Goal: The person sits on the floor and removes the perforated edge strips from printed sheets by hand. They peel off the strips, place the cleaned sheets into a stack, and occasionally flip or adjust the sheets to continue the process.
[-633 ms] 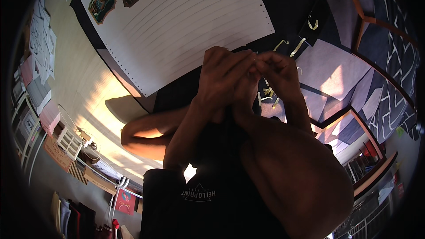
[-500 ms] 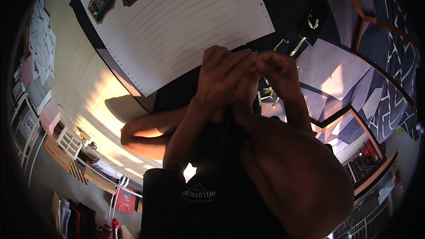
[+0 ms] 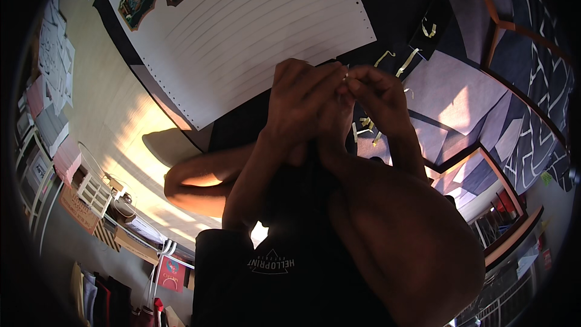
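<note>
My left hand (image 3: 302,97) and my right hand (image 3: 382,94) meet above my raised foot, fingertips nearly touching. Between them shows a tiny pale bit (image 3: 345,77), too small to name. Both hands are closed in a pinch; what lies inside the left fingers is hidden. Just past the right hand lie a thin yellowish strip (image 3: 408,63) and a curled strip (image 3: 384,57). Several short strip pieces (image 3: 365,124) are scattered below, beside my right wrist. A large white sheet (image 3: 254,30) with curved lines and holes along its edges spreads beyond my left hand.
Two dark, ornate-edged plaques (image 3: 137,2) lie on the sheet's far left. A black piece (image 3: 428,33) with a curled strip on it is at the right. Grey panels (image 3: 454,94) and a brown wooden frame (image 3: 484,169) stand farther right. Shelves and boxes (image 3: 85,206) line the left.
The hands stay together and shift slightly up and left. The fingertips part a little, so the pale bit between them now shows more clearly.
</note>
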